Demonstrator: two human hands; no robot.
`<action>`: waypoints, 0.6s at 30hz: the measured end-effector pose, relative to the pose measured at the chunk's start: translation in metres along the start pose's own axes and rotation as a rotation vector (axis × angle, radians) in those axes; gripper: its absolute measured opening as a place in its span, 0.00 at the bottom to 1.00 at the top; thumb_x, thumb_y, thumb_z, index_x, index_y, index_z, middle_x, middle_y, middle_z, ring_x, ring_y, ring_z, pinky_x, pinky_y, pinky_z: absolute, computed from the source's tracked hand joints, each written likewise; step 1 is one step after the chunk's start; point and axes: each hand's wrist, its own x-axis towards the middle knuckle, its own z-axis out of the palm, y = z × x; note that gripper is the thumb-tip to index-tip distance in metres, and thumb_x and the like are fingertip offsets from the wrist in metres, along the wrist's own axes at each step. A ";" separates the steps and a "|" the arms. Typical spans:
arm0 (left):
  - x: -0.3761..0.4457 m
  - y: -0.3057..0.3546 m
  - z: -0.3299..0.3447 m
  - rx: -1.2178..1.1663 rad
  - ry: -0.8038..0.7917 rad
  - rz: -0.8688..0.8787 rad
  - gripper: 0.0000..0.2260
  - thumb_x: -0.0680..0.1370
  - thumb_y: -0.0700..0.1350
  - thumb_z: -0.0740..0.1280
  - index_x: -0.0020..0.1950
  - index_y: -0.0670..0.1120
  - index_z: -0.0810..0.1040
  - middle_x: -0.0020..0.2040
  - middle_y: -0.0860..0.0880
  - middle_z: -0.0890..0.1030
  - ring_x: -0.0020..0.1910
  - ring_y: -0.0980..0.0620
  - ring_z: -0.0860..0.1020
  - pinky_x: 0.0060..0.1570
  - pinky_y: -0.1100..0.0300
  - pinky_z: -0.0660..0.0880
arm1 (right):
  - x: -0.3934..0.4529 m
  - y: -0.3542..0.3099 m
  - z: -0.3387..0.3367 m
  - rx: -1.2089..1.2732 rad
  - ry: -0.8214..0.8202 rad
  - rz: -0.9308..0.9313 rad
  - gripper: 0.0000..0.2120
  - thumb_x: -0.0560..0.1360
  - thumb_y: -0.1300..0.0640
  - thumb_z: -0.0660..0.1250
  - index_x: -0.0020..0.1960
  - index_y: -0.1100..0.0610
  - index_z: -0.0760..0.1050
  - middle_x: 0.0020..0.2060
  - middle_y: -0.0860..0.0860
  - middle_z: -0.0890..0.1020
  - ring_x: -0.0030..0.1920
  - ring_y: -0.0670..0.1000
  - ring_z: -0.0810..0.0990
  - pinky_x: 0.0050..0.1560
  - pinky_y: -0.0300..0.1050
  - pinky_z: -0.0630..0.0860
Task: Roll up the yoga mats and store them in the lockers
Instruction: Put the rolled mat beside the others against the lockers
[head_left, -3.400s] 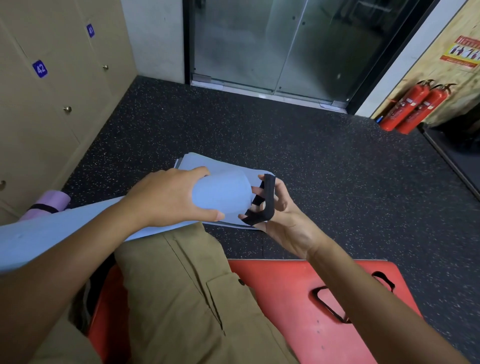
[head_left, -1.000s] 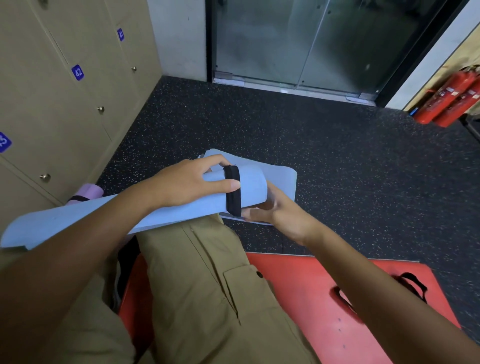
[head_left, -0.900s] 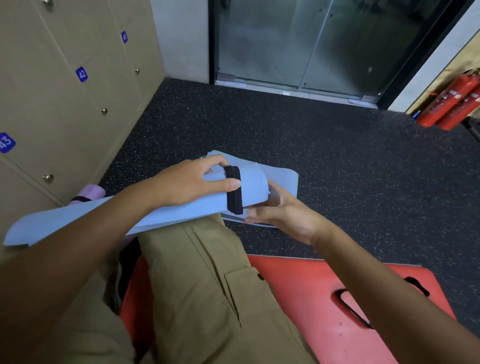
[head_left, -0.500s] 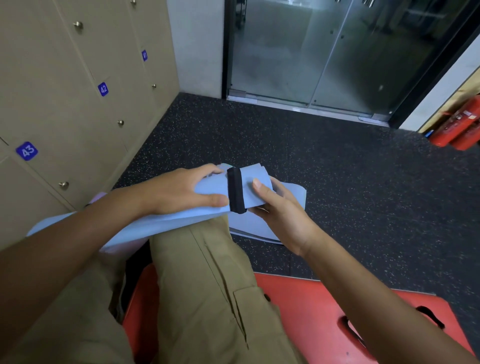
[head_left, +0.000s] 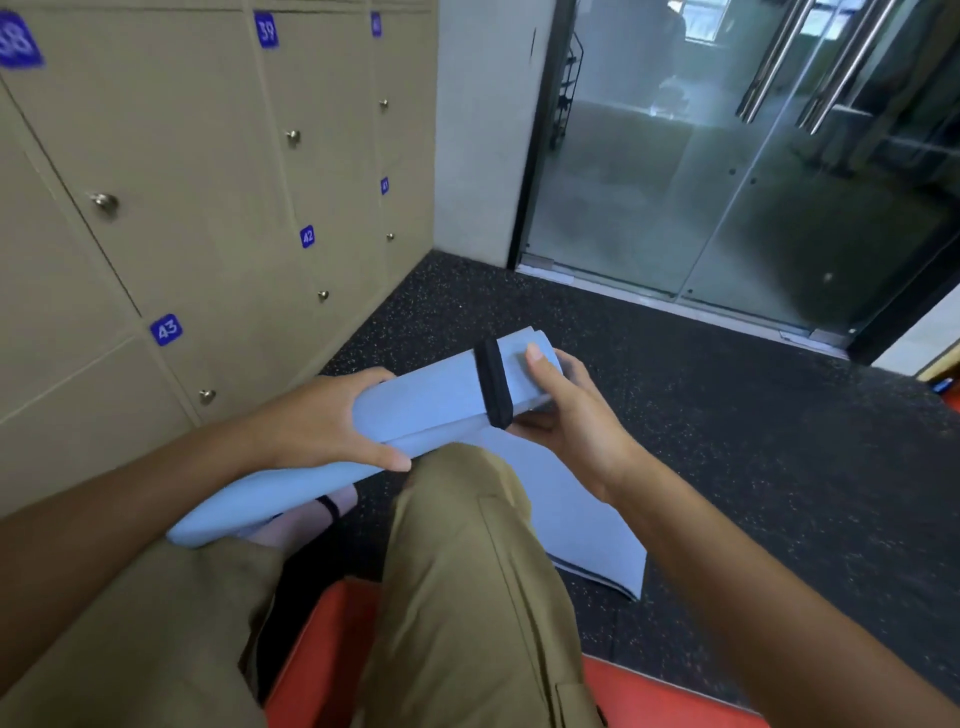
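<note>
Gripping the rolled blue mat (head_left: 431, 400) mid-length, the left hand (head_left: 317, 423) curls around it; the right hand (head_left: 563, 400) clasps its strapped end beside the black band (head_left: 493, 382).

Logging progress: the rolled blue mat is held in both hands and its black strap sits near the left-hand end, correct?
Not quite. In the head view, the black strap sits near the right hand end of the rolled blue mat; the left hand and right hand do both hold it.

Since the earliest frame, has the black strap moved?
Yes. The strap was stretched over the right hand's fingers off the end of the rolled mat; now it wraps around the roll, inward from that end.
</note>
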 end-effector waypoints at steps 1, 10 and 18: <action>0.002 -0.003 -0.005 0.021 0.028 -0.006 0.32 0.60 0.71 0.78 0.61 0.65 0.73 0.53 0.60 0.81 0.53 0.58 0.80 0.59 0.48 0.77 | 0.008 -0.002 0.003 -0.018 -0.006 -0.001 0.39 0.75 0.36 0.71 0.78 0.49 0.60 0.66 0.54 0.78 0.56 0.55 0.86 0.62 0.54 0.80; 0.022 -0.037 -0.050 0.149 0.123 -0.102 0.35 0.60 0.75 0.74 0.63 0.66 0.71 0.55 0.63 0.80 0.53 0.58 0.79 0.58 0.50 0.76 | 0.070 -0.008 0.035 -0.203 -0.022 -0.021 0.37 0.78 0.35 0.65 0.80 0.45 0.54 0.64 0.53 0.79 0.57 0.53 0.85 0.57 0.51 0.83; 0.025 -0.113 -0.069 0.316 0.067 -0.311 0.36 0.62 0.74 0.73 0.66 0.65 0.69 0.52 0.62 0.78 0.52 0.55 0.77 0.51 0.55 0.73 | 0.126 0.032 0.056 -0.546 -0.095 0.048 0.30 0.81 0.41 0.64 0.78 0.52 0.61 0.58 0.47 0.78 0.52 0.49 0.83 0.47 0.40 0.79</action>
